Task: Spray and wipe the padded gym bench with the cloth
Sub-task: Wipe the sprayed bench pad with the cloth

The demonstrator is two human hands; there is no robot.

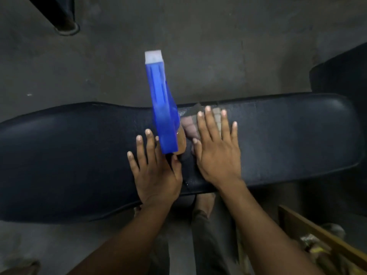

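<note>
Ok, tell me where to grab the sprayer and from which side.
Grip the sprayer just under the rear of its blue head, where the brownish bottle shows. Come from the left with the left hand, open beside it; the right hand lies flat on the cloth. The nozzle points away, so the fingers should wrap forward.

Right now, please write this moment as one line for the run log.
step: wiping | left hand: flat on bench, beside spray bottle | right hand: flat on cloth | cloth: on bench

A wooden crate (317, 235) (contents blurred) sits on the concrete floor (218, 46).
</note>
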